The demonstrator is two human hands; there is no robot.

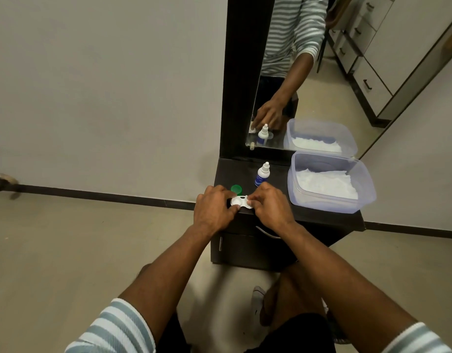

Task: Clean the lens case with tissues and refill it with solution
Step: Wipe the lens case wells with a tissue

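Observation:
A white lens case lies on the near left edge of a small dark cabinet top. My left hand pins its left side, thumb on the left well. My right hand pinches a small white tissue at the case's right well. A green cap rests just behind the case. A solution bottle with a white nozzle and blue label stands upright further back.
A clear plastic tub holding white tissues sits at the right of the cabinet top. A mirror in a dark frame rises behind. The cabinet has a drawer with a metal handle. My knees are below on the beige floor.

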